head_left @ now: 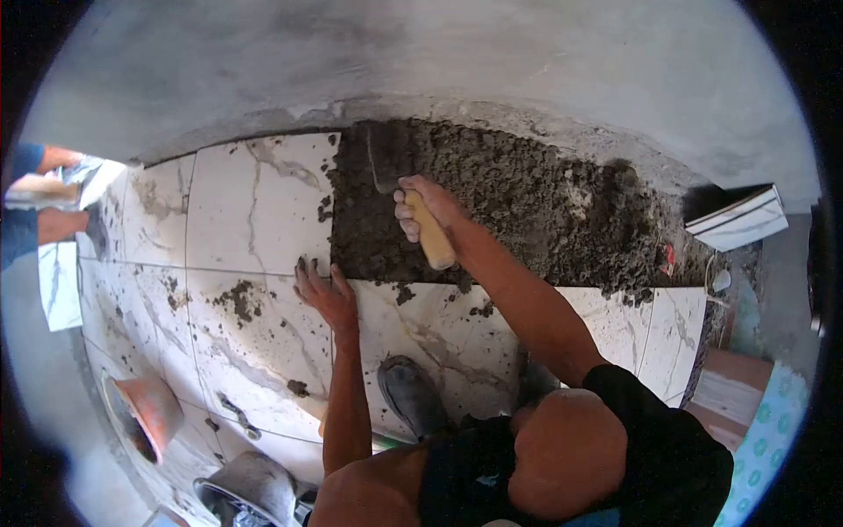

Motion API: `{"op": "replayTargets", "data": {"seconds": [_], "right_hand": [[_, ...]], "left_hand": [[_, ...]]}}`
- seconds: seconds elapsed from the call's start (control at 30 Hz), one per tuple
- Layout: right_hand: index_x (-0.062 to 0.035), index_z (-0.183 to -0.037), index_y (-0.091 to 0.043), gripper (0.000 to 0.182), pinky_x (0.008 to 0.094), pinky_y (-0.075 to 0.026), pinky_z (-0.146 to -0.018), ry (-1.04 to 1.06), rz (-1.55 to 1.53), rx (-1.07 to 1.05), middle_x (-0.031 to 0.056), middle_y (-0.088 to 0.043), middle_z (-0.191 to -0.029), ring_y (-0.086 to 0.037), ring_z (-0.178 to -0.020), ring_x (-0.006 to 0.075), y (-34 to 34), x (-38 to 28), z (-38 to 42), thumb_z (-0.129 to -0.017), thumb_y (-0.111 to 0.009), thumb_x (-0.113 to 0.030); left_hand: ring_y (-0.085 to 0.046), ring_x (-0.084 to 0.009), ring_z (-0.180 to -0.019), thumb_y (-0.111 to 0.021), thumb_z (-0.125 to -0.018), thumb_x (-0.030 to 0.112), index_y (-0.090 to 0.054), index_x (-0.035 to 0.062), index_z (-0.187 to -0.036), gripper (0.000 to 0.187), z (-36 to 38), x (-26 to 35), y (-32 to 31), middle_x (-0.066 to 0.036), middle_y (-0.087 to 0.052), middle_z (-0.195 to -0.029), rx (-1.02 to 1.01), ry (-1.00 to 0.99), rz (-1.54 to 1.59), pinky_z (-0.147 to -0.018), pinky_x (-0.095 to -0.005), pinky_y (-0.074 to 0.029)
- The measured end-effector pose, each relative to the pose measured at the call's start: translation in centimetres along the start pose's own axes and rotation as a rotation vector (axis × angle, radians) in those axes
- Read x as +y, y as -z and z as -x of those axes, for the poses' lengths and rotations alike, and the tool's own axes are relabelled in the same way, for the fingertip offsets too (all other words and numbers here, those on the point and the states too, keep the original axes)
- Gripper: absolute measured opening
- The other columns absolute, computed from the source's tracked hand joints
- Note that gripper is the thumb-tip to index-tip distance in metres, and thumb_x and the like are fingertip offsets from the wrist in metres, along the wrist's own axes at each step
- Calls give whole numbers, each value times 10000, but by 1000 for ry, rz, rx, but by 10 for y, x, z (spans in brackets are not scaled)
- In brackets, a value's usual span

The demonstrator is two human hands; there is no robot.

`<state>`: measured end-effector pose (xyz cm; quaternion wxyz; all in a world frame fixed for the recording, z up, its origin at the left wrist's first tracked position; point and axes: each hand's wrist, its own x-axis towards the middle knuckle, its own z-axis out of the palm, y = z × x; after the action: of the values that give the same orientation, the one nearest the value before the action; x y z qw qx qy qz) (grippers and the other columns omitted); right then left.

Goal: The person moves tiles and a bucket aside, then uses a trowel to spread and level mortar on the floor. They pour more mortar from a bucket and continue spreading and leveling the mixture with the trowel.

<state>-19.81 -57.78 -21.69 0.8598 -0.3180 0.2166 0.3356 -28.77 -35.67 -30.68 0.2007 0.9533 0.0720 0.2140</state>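
Observation:
My right hand (436, 204) is wrapped round the pale yellow handle of a trowel (430, 235). Its blade points away from me over the dark, crumbly mortar bed (527, 211), near the edge of a white marbled tile (263, 206). My left hand (327, 297) rests with fingers spread on the tiles, close to the corner where that tile meets the mortar. Bits of mortar dot the tile surface around it.
A plastered wall (457, 53) runs along the far side. Left stand an orange bucket (151, 411) and a black bucket (255, 483). Another person's arm (60, 225) shows at far left. Cut tile pieces (742, 218) lie at right. My boot (411, 395) stands on the tiles.

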Motion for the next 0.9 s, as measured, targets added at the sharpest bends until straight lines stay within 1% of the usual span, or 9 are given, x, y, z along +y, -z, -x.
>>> {"op": "replayTargets", "data": {"seconds": [0.13, 0.2, 0.37, 0.43, 0.57, 0.63, 0.7, 0.8, 0.9], "right_hand": [[-148, -729, -454, 261, 289, -381, -399, 76, 33, 47, -6, -436, -535, -420, -403, 137, 40, -8, 31, -814, -448, -394], [-141, -749, -460, 286, 294, -388, -393, 181, -95, 331, 3, -438, -547, -424, -398, 141, 45, 5, 58, -805, -462, -421], [-177, -717, -451, 250, 272, -339, -357, 12, -61, 288, -21, -397, -513, -388, -370, 141, 23, 18, 42, -810, -455, -409], [-164, -722, -437, 239, 283, -327, -358, -105, 32, 10, -14, -391, -521, -356, -376, 131, 4, 18, 26, -808, -459, -387], [-156, -749, -434, 225, 263, -305, -356, 73, -146, 156, -14, -393, -547, -338, -375, 122, 14, 26, 3, -814, -457, -371], [-118, -953, -453, 260, 287, -362, -356, 28, -190, 93, 13, -434, -602, -404, -423, 144, 38, 22, 27, -833, -477, -349], [-116, -951, -464, 261, 276, -360, -351, 111, -110, 362, 15, -440, -597, -418, -428, 136, 38, 18, 59, -839, -464, -351], [-109, -931, -481, 255, 288, -380, -354, 200, -91, 343, 24, -447, -586, -457, -438, 141, 78, -8, 79, -836, -465, -345], [-86, -821, -482, 257, 303, -391, -389, 107, 438, 419, 22, -456, -562, -440, -407, 140, 51, -27, 104, -840, -457, -342]], "left_hand": [[-339, -338, -1162, -487, -864, 200, -440, -32, -1125, 352, 2, -4, 1, -204, -367, -1243, 25, -16, 4, -944, -494, -249], [-334, -334, -1167, -485, -865, 216, -444, -23, -1123, 354, 4, -5, 3, -194, -364, -1253, 19, 3, 32, -957, -507, -227], [-299, -320, -1208, -487, -865, 258, -439, 4, -1149, 384, -1, 2, 1, -206, -354, -1259, -55, 45, 11, -985, -550, -181], [-303, -322, -1205, -485, -866, 259, -436, 6, -1152, 385, 1, 0, 0, -203, -355, -1259, -54, 23, -3, -984, -550, -181], [-308, -329, -1201, -479, -869, 257, -428, 11, -1159, 384, 5, -6, -1, -199, -355, -1262, 21, -20, 33, -986, -547, -170], [-306, -330, -1203, -479, -869, 259, -426, 11, -1159, 385, 0, -3, 0, -199, -355, -1263, 5, 10, 30, -985, -548, -171], [-305, -332, -1204, -479, -869, 261, -423, 11, -1158, 386, 4, -5, -1, -200, -354, -1264, -26, 62, 24, -984, -549, -172], [-302, -327, -1208, -481, -866, 265, -421, 16, -1159, 389, -2, -5, -4, -197, -353, -1268, -13, 76, 32, -984, -549, -174], [-306, -322, -1206, -492, -860, 261, -418, 16, -1159, 393, 0, -4, -3, -182, -362, -1266, -24, 56, 19, -984, -545, -174]]}}
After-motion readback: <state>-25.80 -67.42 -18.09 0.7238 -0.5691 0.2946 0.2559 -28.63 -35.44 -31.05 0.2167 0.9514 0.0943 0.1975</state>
